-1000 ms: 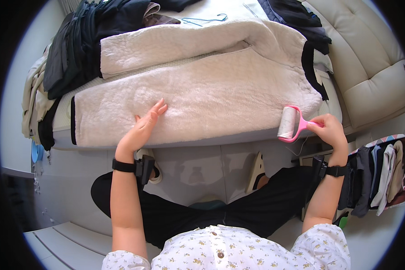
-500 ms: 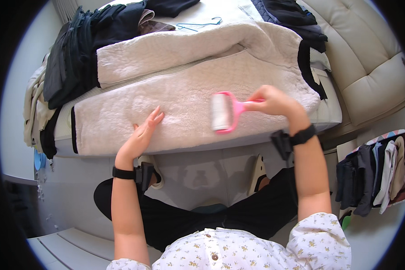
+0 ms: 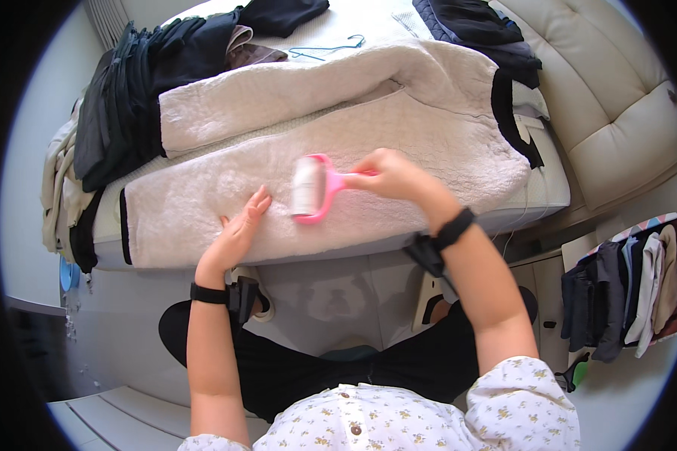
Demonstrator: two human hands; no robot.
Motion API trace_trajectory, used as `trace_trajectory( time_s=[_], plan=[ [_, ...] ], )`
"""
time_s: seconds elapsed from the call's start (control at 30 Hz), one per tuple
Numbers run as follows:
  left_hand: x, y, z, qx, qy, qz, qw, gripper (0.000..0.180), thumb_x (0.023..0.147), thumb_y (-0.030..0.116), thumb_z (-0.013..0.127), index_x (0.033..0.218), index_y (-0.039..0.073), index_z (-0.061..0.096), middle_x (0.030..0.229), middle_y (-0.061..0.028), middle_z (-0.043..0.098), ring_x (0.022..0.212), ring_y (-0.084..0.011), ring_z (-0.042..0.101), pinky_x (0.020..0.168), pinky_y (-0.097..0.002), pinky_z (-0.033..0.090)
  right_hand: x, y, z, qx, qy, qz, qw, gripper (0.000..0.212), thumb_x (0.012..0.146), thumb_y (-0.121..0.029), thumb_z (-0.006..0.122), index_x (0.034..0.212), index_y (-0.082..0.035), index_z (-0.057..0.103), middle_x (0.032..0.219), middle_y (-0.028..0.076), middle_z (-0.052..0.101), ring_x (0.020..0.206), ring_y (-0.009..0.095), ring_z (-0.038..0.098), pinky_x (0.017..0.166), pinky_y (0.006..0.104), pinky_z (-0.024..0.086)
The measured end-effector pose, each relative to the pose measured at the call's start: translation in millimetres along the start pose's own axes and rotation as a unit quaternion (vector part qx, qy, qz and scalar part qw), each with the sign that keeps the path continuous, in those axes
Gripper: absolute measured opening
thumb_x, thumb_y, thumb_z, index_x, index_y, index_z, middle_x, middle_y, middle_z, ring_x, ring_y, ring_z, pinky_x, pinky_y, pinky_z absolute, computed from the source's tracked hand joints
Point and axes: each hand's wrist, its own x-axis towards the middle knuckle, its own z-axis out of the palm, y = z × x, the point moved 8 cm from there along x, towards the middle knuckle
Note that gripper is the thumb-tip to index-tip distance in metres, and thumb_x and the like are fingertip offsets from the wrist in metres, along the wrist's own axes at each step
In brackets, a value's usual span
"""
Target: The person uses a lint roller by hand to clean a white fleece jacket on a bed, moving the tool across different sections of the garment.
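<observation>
Pink lint roller (image 3: 307,186) is over the near leg of the cream fleece pants (image 3: 429,143), around mid-length, a bit R of the L hand (image 3: 237,233). Its white cylinder stands nearly fore-aft, long axis pointing away from the body, approx. crosswise to the leg; the handle runs L-R, grip end pointing R, roller end L. Roller's a bit blurred, so can't tell how hard it presses, if at all.

R hand (image 3: 387,174) pinches the handle btwn thumb & fingers, coming in from the R side. L hand is laid on the fleece near the edge, palm down, fingers close together & pointing away + slightly R, thumb apart; nothing gripped.

Pants lie along the mattress (image 3: 545,197), long axis L-R w/ a slight tilt: black waistband (image 3: 508,124) at R end & a bit farther off, black-edged leg ends at L. Narrow gap btwn the legs, closing toward the crotch. Blue hanger (image 3: 327,49) just beyond the far leg, dark clothes (image 3: 120,105) piled at L, folded dark stack (image 3: 478,34) at far R, by the padded beige headboard (image 3: 602,98)
</observation>
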Motion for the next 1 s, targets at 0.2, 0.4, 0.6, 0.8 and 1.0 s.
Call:
trace_trajectory(
  time_s=[0.2,0.4,0.6,0.8,1.0],
  plan=[
    [5.1,8.0,-0.8,0.033,0.009,-0.013,0.999,0.081,0.101,0.064,0.02,0.157,0.006,0.02,0.15,-0.0188,0.044,0.144,-0.0253,0.035,0.118,-0.0358,0.021,-4.2,13.2,-9.6,-0.007,-0.006,-0.01,1.0,0.037,0.087,-0.039,0.071,0.1,-0.004,0.076,0.088,0.015,0.074,0.078,0.023,0.069,0.071,0.0356,0.053],
    [16.3,53.2,-1.6,0.189,-0.034,-0.067,0.979,0.066,0.103,0.046,0.044,0.153,0.005,0.03,0.14,-0.0192,0.054,0.135,-0.0299,0.046,0.113,-0.0321,0.031,-125.9,136.5,-142.0,-0.092,0.025,0.101,0.99,0.038,0.085,-0.038,0.073,0.083,0.0,0.073,0.058,0.005,0.057,0.056,0.012,0.049,0.053,0.0329,0.041],
    [24.0,129.3,71.3,0.366,0.023,0.154,0.917,0.056,0.09,0.032,0.067,0.138,0.007,0.052,0.144,-0.0179,0.049,0.139,-0.036,0.039,0.114,-0.0551,0.03,-221.6,132.4,-192.4,0.083,0.233,0.143,0.958,0.028,0.089,-0.029,0.071,0.091,-0.002,0.076,0.063,-0.006,0.055,0.054,0.003,0.046,0.048,0.0212,0.034],
    [29.1,118.0,108.6,0.401,-0.046,0.205,0.892,0.062,0.079,0.028,0.078,0.135,0.016,0.056,0.154,-0.0146,0.037,0.146,-0.0352,0.029,0.111,-0.0662,0.026,-119.3,63.6,-114.2,0.141,0.197,0.028,0.97,0.025,0.091,-0.023,0.07,0.098,0.001,0.071,0.068,-0.004,0.057,0.06,0.005,0.047,0.053,0.0236,0.035],
    [27.1,110.6,104.4,0.416,-0.071,0.175,0.889,0.071,0.072,0.027,0.082,0.137,0.023,0.055,0.155,-0.0205,0.032,0.145,-0.0386,0.029,0.11,-0.0662,0.026,-74.7,29.8,-58.6,0.032,0.157,-0.013,0.987,0.025,0.085,-0.025,0.072,0.098,-0.003,0.072,0.073,0.01,0.065,0.063,0.02,0.06,0.059,0.0315,0.045]
  ],
)
